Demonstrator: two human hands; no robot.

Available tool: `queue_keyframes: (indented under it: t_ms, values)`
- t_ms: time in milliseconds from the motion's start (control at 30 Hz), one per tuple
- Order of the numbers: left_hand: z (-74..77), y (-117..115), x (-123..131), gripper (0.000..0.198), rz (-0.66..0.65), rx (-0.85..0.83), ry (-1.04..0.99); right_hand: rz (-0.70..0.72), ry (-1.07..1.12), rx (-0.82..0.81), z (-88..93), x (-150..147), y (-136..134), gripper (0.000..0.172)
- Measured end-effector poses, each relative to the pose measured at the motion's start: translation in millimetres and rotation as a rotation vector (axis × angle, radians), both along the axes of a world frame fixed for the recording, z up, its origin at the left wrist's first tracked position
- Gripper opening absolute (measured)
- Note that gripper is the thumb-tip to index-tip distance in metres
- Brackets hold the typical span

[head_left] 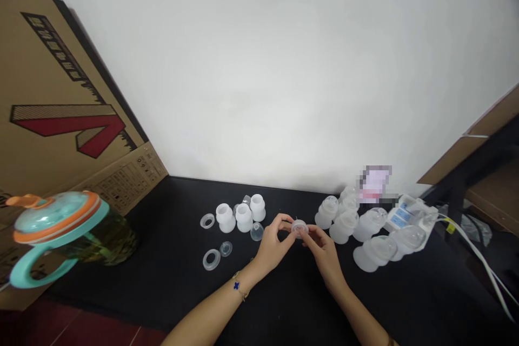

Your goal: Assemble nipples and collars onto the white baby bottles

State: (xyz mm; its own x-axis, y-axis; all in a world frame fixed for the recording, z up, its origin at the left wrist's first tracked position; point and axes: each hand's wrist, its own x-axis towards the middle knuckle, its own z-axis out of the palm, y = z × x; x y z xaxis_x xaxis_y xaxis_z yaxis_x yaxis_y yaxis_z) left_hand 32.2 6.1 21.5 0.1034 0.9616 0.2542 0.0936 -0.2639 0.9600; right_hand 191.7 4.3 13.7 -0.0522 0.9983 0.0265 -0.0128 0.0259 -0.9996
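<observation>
Between my two hands is a translucent baby bottle collar ring (pixel 300 228), held over the black table. My left hand (pixel 277 239) pinches its left side with thumb and fingers. The right side is gripped by my right hand (pixel 322 248), whose thumb presses near the middle. Whether a nipple sits inside the ring is hard to make out. Left of my hands stand three open white bottle bodies (pixel 244 217). Near them lie a clear nipple (pixel 257 231), a smaller clear piece (pixel 226 249) and two loose collar rings (pixel 211 259), (pixel 207 220).
Several bottles with clear caps (pixel 344 226) stand at the right, some close to a white power strip (pixel 409 217) with cables. A blurred-out pink item (pixel 375 184) is behind them. At the left are a teal and orange jug (pixel 68 232) and a large cardboard box (pixel 60 81).
</observation>
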Motion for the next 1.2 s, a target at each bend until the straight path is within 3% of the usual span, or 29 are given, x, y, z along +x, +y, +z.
queue_keyframes:
  t_ms: [367,733,1200]
  values:
    - [-2.1,2,-1,0.013,0.054,0.021,0.006,-0.005,0.043,0.015,-15.8,3,4,0.036]
    - [-0.7,2,-1,0.020,0.017,0.044,0.033,-0.032,0.092,-0.005,-4.5,1,1,0.035]
    - [0.7,2,-2,0.020,0.037,0.007,0.066,-0.019,0.060,-0.028,-5.9,2,2,0.039]
